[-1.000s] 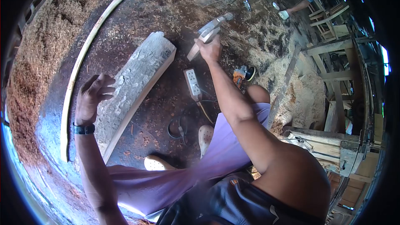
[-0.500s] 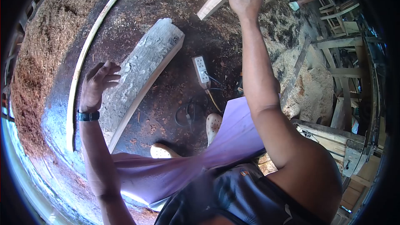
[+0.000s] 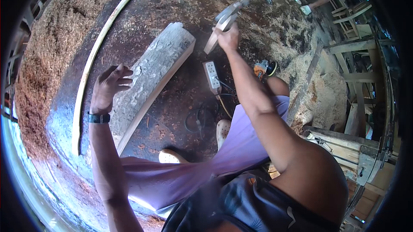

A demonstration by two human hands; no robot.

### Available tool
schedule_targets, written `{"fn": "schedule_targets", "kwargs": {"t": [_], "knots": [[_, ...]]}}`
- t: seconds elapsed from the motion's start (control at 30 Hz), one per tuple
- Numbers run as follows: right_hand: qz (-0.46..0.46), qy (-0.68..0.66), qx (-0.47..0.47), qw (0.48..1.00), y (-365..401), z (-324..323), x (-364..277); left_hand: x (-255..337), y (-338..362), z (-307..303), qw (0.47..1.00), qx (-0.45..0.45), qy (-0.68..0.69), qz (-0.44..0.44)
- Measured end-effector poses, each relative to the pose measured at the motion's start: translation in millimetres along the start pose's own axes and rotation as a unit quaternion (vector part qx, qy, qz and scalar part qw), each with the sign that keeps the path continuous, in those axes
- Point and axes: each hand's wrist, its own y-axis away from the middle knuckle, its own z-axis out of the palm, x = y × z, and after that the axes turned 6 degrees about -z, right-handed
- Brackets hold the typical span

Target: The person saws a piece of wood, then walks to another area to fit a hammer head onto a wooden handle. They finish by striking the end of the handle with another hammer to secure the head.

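My right hand (image 3: 229,37) is closed around a piece of wood (image 3: 211,43) above the floor, right of the log's far end. Its upper part is smeared by motion. My left hand (image 3: 109,88), with a dark band at the wrist, holds nothing and has its fingers apart and slightly curled. It hovers by the left side of the log (image 3: 150,70), which has rough grey bark and a pale cut face. Whether that hand touches the bark I cannot tell.
A long curved strip (image 3: 94,51) lies left of the log. Near its right side are a power strip (image 3: 211,76) and cables. An orange power tool (image 3: 263,68) sits beyond my right forearm. Sawdust (image 3: 320,98) is heaped at right. Another person's legs (image 3: 316,0) show at top right.
My right hand has come down and left, nearer to me, with the wood turned more upright. The orange tool has come into view. The left hand has barely shifted.
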Motion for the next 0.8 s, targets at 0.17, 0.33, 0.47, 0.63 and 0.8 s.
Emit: {"fn": "schedule_targets", "kwargs": {"t": [0.17,0.33,0.47,0.63,0.8], "knots": [[-0.085,-0.011,0.015,0.996,-52,-51,-71,0,0,-8,1.0,-0.005,-0.009,-0.005],[-0.147,0.036,0.039,0.988,-76,-93,-135,2,-2,-2,1.0,0.008,-0.007,-0.007],[-0.107,0.068,0.06,0.99,-33,-53,-84,5,1,2,0.999,0.027,-0.033,-0.007],[0.013,0.065,-0.056,0.996,28,24,34,9,7,6,0.999,0.009,-0.034,0.019],[0.007,0.042,-0.075,0.996,14,12,5,7,9,15,0.999,-0.005,-0.035,0.024]]}}
